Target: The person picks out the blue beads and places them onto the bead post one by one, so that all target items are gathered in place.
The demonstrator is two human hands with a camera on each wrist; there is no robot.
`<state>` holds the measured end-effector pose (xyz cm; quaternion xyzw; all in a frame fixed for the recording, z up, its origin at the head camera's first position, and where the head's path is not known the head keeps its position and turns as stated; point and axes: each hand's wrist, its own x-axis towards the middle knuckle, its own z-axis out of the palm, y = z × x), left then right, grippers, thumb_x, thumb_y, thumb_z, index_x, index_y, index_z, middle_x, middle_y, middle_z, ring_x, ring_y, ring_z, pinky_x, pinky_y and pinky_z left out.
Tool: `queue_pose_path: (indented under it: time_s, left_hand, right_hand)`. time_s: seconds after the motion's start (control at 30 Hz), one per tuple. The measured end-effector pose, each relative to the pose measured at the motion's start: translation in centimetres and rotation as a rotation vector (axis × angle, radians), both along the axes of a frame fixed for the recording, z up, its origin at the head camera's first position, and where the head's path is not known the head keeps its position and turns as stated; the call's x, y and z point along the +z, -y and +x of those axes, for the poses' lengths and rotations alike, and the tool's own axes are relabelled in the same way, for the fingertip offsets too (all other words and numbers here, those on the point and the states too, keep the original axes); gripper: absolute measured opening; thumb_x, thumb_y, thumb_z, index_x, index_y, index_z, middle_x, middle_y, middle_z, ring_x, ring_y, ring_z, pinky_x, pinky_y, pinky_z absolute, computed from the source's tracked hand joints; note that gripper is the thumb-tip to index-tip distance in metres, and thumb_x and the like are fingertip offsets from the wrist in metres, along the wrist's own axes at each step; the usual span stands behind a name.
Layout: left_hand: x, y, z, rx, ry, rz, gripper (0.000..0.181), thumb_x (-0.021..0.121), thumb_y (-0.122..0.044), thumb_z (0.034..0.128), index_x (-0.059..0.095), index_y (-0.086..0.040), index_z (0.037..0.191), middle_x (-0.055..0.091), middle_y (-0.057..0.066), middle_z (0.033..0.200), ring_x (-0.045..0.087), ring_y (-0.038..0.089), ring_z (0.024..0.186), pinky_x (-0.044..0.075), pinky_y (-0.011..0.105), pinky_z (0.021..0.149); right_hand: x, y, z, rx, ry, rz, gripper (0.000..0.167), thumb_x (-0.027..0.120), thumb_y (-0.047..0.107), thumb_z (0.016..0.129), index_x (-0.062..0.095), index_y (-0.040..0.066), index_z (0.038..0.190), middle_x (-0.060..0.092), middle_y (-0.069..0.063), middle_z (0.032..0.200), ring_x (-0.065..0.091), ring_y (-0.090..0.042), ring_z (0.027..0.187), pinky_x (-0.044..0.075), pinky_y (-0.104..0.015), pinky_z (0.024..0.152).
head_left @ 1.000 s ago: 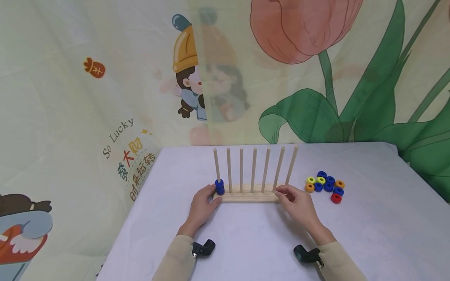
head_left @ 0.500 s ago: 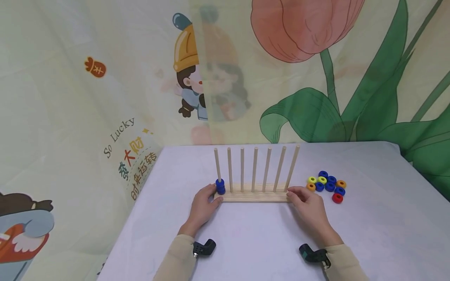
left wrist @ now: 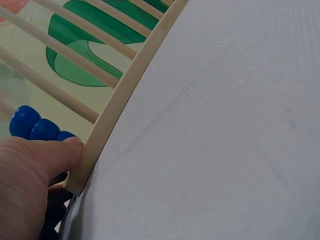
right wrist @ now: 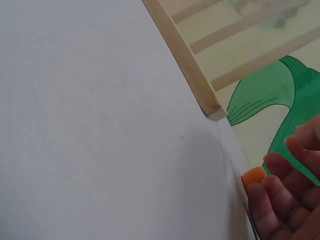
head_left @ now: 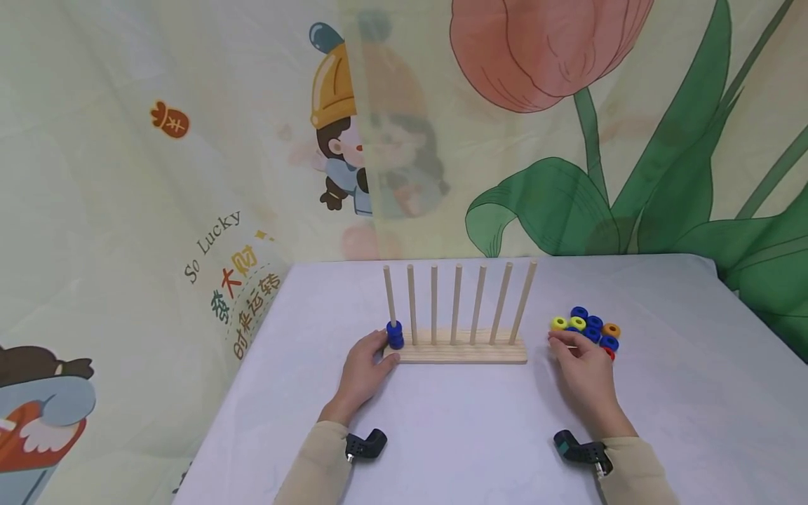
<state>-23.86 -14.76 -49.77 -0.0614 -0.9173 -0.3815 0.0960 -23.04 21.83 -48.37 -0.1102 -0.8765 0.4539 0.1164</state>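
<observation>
A wooden peg stand (head_left: 461, 356) with a row of upright pegs sits mid-table. Blue beads (head_left: 394, 335) are stacked low on its leftmost peg. My left hand (head_left: 366, 375) grips that end of the base, thumb (left wrist: 67, 152) on the front beside the blue beads. Over the near side of a loose bead cluster (head_left: 593, 322) is my right hand (head_left: 588, 379), its fingers loosely bent. In the right wrist view, an orange bead (right wrist: 253, 177) lies against the fingertips, with the thumb apart from it. The hand covers part of the cluster in the head view.
Around the right hand lie yellow beads (head_left: 559, 323), blue beads (head_left: 592, 334), another orange bead (head_left: 611, 330) and a partly hidden red bead (head_left: 610, 353). A white cloth covers the table (head_left: 454, 428). Behind it hangs a printed curtain (head_left: 252, 140).
My right hand has moved right, from the stand's right end to the loose beads. My left hand has stayed on the stand's left end.
</observation>
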Motion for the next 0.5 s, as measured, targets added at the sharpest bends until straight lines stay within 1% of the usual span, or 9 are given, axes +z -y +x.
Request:
queue_pose_path:
  time_s: [0.13, 0.23, 0.33, 0.43, 0.5]
  left_hand:
    - [0.0, 0.0, -0.1, -0.001, -0.003, 0.0, 0.05, 0.07, -0.021, 0.0903, 0.057, -0.002, 0.135, 0.054, 0.018, 0.14, 0.044, 0.036, 0.134, 0.033, 0.055, 0.112]
    - [0.0, -0.1, -0.1, -0.002, -0.001, 0.003, 0.051, 0.07, -0.021, 0.0903, 0.057, -0.002, 0.135, 0.054, 0.017, 0.14, 0.044, 0.036, 0.134, 0.033, 0.054, 0.112]
    - [0.0, -0.1, -0.1, -0.005, -0.006, 0.003, 0.05, 0.07, -0.02, 0.0903, 0.057, -0.002, 0.135, 0.054, 0.018, 0.139, 0.044, 0.036, 0.134, 0.033, 0.055, 0.111]
    - [0.0, 0.0, -0.1, -0.006, -0.011, 0.008, 0.05, 0.07, -0.02, 0.0898, 0.057, -0.001, 0.135, 0.055, 0.018, 0.139, 0.044, 0.036, 0.134, 0.033, 0.054, 0.112]
    - [0.0, 0.0, -0.1, -0.006, -0.013, 0.01, 0.05, 0.07, -0.02, 0.0895, 0.057, -0.001, 0.134, 0.055, 0.018, 0.138, 0.045, 0.036, 0.134, 0.033, 0.054, 0.112]
  right_hand:
    - [-0.1, -0.6, -0.1, -0.038, 0.0, -0.021, 0.036, 0.051, 0.036, 0.101, 0.066, 0.009, 0.121, 0.066, -0.011, 0.119, 0.053, -0.019, 0.097, 0.045, -0.017, 0.067]
    - [-0.1, -1.1, -0.2, -0.075, -0.011, -0.013, 0.035, 0.053, 0.029, 0.1, 0.062, 0.007, 0.125, 0.066, -0.013, 0.113, 0.056, -0.018, 0.085, 0.046, -0.016, 0.058]
    - [-0.1, -1.5, -0.4, -0.107, -0.029, 0.025, 0.037, 0.055, 0.024, 0.098, 0.059, 0.004, 0.129, 0.064, -0.014, 0.106, 0.056, -0.017, 0.073, 0.044, -0.017, 0.051]
    - [-0.2, -1.7, -0.5, -0.126, -0.052, 0.08, 0.037, 0.058, 0.02, 0.096, 0.059, 0.001, 0.127, 0.064, -0.016, 0.102, 0.055, -0.019, 0.07, 0.041, -0.018, 0.051]
    - [-0.3, -1.7, -0.6, -0.131, -0.065, 0.113, 0.036, 0.058, 0.019, 0.095, 0.06, 0.0, 0.126, 0.063, -0.016, 0.104, 0.056, -0.021, 0.075, 0.04, -0.018, 0.054]
